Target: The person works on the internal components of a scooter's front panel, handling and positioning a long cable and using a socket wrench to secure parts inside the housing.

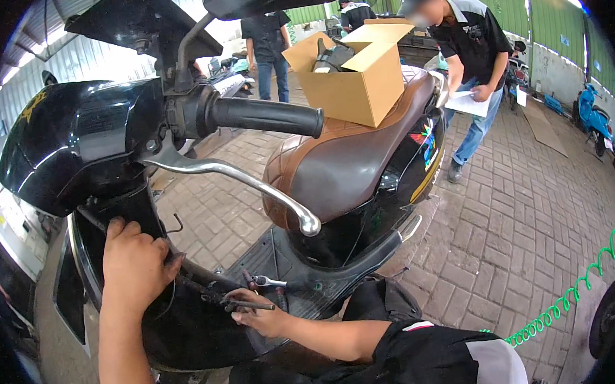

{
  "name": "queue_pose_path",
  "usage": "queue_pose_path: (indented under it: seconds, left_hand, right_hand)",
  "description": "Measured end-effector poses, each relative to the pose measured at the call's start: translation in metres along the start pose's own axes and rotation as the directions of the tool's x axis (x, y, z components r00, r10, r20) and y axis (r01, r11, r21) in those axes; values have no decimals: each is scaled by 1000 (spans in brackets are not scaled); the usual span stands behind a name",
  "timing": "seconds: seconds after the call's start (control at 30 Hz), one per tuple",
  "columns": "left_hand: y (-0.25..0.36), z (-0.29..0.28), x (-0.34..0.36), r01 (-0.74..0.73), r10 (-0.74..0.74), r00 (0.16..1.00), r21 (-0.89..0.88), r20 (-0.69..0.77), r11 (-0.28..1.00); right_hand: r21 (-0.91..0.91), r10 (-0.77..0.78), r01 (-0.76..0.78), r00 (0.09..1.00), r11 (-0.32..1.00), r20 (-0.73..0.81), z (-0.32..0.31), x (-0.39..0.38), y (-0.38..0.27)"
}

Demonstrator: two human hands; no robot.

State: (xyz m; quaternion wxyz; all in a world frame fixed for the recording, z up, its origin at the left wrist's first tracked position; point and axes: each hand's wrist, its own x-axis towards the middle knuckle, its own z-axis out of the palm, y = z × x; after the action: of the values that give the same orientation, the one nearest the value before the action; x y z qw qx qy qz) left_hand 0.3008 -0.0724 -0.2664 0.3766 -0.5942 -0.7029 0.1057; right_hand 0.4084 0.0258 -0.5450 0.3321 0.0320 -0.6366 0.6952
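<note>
A black scooter (83,142) with a brown seat (327,170) fills the middle, its metal brake lever (243,182) above my hands. My left hand (132,259) has its fingers curled and closed on the black front panel (111,323) below the handlebar. My right hand (255,308), lower and further right, is closed around a slim dark rod-like tool (261,304) at the panel's inner side; what its far end touches is unclear. Tools with red and chrome parts (263,280) lie on the footboard (306,290) just beyond it.
An open cardboard box (358,94) sits on the seat. A co-worker (471,48) holding paper stands at the right rear; other people (266,54) stand behind. A green coiled hose (554,310), a wheel (607,318) and a blue scooter (592,118) are at the right, on paved floor (485,216).
</note>
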Motion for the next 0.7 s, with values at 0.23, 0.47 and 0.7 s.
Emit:
queue_pose_path:
  seconds: [0.23,0.47,0.7]
  left_hand:
    - [2,2,0,3,-1,997,23,-72,1000]
    - [-1,4,1,33,-31,998,37,-62,999]
    - [0,0,3,23,-22,998,12,-63,1000]
  right_hand:
    - [802,-123,-406,857,437,501,-8,22,44]
    - [214,53,-75,993,974,106,-7,10,26]
    - [-105,-94,105,990,989,105,-6,16,4]
